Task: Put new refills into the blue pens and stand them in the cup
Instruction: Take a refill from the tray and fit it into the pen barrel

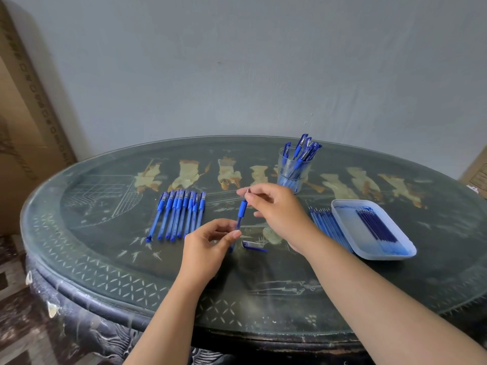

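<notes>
In the centre of the frame your left hand (210, 238) pinches the lower barrel of a blue pen (241, 213), held nearly upright above the tabletop (105, 259). Your right hand (276, 209) pinches its metal tip at the top. A loose cap (253, 245) lies just below. A row of pens (179, 214) lies at centre left. The cup (292, 175) of pens stands at upper right, and refills (328, 226) lie beside a white tray (350, 219) at right.

We see a plain grey-blue wall (237, 61) behind a dark oval table (105, 262), its glass top laid over pale inlaid figures. Brown cardboard (23, 122) leans at our left above a dark patterned floor (13, 312).
</notes>
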The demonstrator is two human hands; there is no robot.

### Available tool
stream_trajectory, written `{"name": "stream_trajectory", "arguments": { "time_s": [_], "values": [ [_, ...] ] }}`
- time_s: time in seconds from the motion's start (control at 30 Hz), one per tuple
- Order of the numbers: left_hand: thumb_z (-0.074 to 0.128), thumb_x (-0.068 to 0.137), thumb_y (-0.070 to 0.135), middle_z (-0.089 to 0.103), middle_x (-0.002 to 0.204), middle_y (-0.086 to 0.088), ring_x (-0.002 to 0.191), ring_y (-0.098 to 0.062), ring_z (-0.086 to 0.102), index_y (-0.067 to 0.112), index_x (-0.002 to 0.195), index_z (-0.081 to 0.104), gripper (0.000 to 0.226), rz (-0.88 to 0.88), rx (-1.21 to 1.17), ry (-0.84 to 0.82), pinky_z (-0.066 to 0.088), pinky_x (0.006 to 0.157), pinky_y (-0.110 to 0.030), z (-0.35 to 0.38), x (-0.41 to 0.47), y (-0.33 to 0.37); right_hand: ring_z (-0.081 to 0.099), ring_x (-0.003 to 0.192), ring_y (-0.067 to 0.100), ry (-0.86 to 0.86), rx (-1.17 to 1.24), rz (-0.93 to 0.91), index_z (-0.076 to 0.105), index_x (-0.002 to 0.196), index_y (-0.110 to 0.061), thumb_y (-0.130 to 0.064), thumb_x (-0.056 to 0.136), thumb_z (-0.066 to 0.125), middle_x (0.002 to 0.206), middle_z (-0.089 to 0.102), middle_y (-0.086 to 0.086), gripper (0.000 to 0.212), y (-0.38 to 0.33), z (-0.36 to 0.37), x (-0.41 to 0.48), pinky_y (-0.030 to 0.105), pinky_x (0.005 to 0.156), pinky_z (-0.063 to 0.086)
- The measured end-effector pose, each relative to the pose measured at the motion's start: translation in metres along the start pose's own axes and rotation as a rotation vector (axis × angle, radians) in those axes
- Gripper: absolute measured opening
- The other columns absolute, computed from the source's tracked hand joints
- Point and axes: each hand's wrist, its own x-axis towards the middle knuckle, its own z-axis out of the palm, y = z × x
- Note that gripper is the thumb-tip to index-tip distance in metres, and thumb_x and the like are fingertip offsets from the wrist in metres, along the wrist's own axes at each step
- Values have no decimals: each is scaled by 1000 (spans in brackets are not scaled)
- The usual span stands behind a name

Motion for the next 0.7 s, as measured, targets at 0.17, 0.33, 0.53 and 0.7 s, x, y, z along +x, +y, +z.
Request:
{"name": "stream_trajectory", "arguments": {
  "time_s": [0.17,0.33,0.53,0.7],
  "values": [
    [76,82,13,74,83,9,78,-9,68,20,92,74,13,5,3,-1,55,75,-20,-1,-1,0,66,88,13,85,17,38,59,93,-24,-43,82,74,93,66,-6,27,2,3,-1,41,85,57],
    [76,82,10,73,80,9,75,-8,67,20,90,74,13,4,0,2,53,73,-17,0,0,0,65,99,4,-10,60,2,69,105,-34,-26,97,59,105,69,-14,15,1,-1,-1,42,93,55],
    [76,82,10,72,76,11,72,-3,65,25,86,71,16,27,18,11,51,72,-13,0,-2,2,66,96,8,73,-23,-34,68,84,-24,-27,94,64,100,73,-11,11,5,5,2,44,91,55],
    [76,82,10,71,75,14,67,-4,64,25,84,70,17,37,24,15,51,72,-15,0,-2,0,66,91,10,73,-56,-47,64,85,-20,-28,95,62,97,71,-10,13,2,6,1,44,88,56]
  ]
}}
